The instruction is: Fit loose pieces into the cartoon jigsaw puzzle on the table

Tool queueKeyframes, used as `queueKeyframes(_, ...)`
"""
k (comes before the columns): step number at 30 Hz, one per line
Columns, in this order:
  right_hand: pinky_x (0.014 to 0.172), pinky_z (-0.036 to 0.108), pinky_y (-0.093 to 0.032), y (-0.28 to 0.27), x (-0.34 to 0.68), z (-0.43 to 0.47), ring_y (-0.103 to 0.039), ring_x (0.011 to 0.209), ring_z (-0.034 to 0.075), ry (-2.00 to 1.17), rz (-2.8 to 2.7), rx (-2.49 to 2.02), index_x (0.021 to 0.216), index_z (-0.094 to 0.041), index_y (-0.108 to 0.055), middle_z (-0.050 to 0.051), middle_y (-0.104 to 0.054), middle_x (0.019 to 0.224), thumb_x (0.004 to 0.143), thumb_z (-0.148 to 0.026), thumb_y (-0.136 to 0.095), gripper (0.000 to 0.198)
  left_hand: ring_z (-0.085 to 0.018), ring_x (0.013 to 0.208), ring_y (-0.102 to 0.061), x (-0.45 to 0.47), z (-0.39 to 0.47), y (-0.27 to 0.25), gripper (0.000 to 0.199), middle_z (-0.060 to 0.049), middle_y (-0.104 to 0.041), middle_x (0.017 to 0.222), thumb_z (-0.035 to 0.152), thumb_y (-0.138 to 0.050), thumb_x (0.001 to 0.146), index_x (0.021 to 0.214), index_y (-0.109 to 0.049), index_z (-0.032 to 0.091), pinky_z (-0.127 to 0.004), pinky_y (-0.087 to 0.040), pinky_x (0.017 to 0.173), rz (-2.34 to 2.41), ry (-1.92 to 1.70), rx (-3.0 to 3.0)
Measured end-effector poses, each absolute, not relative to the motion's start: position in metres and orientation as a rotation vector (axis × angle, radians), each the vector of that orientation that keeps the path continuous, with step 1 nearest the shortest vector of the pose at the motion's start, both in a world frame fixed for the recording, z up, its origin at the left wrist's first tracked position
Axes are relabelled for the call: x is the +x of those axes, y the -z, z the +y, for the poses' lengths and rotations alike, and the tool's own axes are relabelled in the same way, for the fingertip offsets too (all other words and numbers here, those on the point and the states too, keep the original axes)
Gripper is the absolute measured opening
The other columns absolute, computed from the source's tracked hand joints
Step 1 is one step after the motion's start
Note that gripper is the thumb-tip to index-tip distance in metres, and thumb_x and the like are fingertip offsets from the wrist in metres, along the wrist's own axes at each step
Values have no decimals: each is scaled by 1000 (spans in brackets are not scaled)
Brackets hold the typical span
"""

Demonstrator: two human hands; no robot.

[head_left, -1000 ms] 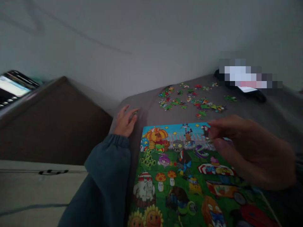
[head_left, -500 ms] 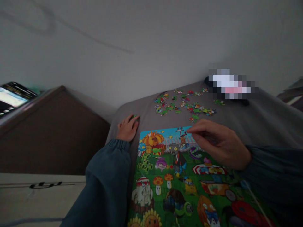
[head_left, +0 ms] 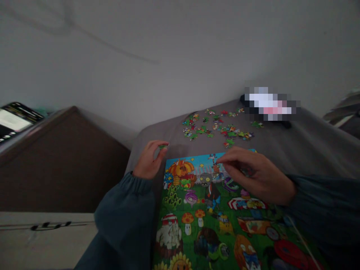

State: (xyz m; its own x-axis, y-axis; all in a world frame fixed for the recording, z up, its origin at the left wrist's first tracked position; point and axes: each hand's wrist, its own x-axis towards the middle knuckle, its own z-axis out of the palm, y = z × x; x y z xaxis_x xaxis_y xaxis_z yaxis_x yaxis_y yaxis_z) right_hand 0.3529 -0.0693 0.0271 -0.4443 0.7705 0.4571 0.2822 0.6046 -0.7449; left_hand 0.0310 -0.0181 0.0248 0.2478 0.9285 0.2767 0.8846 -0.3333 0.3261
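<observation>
My left hand (head_left: pixel 149 159) is raised just off the left edge of the picture board, thumb and fingers pinching a small green puzzle piece (head_left: pixel 162 147). A colourful cartoon puzzle board (head_left: pixel 194 221) lies below, with a pumpkin, a zombie, mushrooms and sunflowers printed on it. Over its upper right part hovers my right hand (head_left: pixel 260 174), thumb and forefinger closed close to the blue sky strip. Whatever may be between those fingertips is too small or hidden to make out. Beyond the board lie several loose puzzle pieces (head_left: pixel 230 133), mostly green, scattered in a loose ring.
Grey cloth (head_left: pixel 165 131) covers the surface under the board, up against a pale wall (head_left: pixel 180 63). A dark item with a blurred-out face (head_left: pixel 270 105) lies at the back right. On the left, a phone (head_left: pixel 17 120) rests on a brown cabinet (head_left: pixel 70 161).
My left hand has lifted from the cloth with a green puzzle piece pinched in its fingers. My right hand has shifted slightly left over the board.
</observation>
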Motion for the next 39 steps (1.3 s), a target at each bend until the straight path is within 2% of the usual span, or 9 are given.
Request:
queueKeyframes(4, 60, 23, -54, -34, 348, -75, -64, 76, 12, -1207, -1862, -926, 122, -18, -56, 6, -66, 96, 93, -33, -57, 33, -21, 109, -57, 79, -64, -51, 26, -8, -63, 115, 34, -53, 96, 117, -57, 21, -40, -48, 93, 1268, -817, 2533)
queueKeyframes(9, 56, 21, -54, -32, 340, -83, -65, 75, 11, -1556, -1733, -847, 124, -19, -56, 7, -67, 101, 91, -39, -61, 39, -24, 105, -58, 121, -102, -51, 30, -9, -63, 111, 33, -63, 90, 117, -56, 22, -43, -47, 93, 1099, -794, 2605)
queueKeyframes(14, 75, 26, -57, -25, 337, -85, -67, 90, 14, -1545, -1763, -849, 114, -21, -66, 5, -70, 103, 89, -31, -63, 27, -24, 100, -59, 129, -108, -42, 37, -8, -63, 108, 39, -69, 86, 116, -55, 23, -41, -50, 86, 1111, -787, 2567)
queueKeyframes(18, 78, 26, -56, -28, 342, -81, -67, 87, 13, -1527, -1819, -841, 110, -20, -70, 4, -72, 100, 90, -25, -60, 23, -24, 102, -60, 123, -105, -46, 46, -8, -64, 109, 50, -69, 84, 116, -52, 22, -39, -49, 88, 965, -732, 2551)
queueKeyframes(23, 77, 26, -52, -35, 349, -78, -64, 86, 12, -1405, -2142, -740, 108, -19, -73, 4, -70, 95, 92, -21, -55, 23, -17, 87, -61, 103, -89, -48, 17, -4, -66, 93, 32, -48, 99, 109, -56, 20, -32, -47, 79, 868, -698, 2560)
queueKeyframes(28, 78, 24, -51, -40, 348, -86, -66, 87, 11, -1480, -2402, -585, 111, -21, -73, 4, -73, 98, 94, -19, -57, 23, -17, 85, -60, 97, -79, -45, 19, -4, -66, 89, 31, -48, 99, 94, -61, 18, -30, -45, 79, 897, -457, 2594)
queueKeyframes(31, 77, 23, -51, -43, 345, -92, -68, 87, 11, -1552, -2466, -584, 108, -19, -73, 3, -75, 98, 92, -20, -60, 20, -20, 94, -57, 99, -81, -45, 25, -4, -63, 93, 43, -56, 94, 90, -62, 20, -34, -42, 87, 881, -247, 2602)
queueKeyframes(34, 76, 21, -51, -46, 339, -96, -70, 85, 11, -1578, -2513, -579, 105, -19, -74, 2, -76, 97, 92, -19, -61, 18, -26, 108, -50, 98, -84, -45, 37, -6, -57, 106, 56, -68, 81, 88, -61, 21, -42, -38, 95, 909, -171, 2642)
queueKeyframes(39, 80, 19, -51, -48, 330, -97, -71, 91, 11, -1597, -2572, -505, 105, -17, -74, 2, -76, 100, 92, -16, -59, 20, -29, 110, -45, 94, -86, -39, 41, -6, -52, 110, 56, -76, 72, 84, -59, 21, -44, -36, 95, 922, -122, 2626)
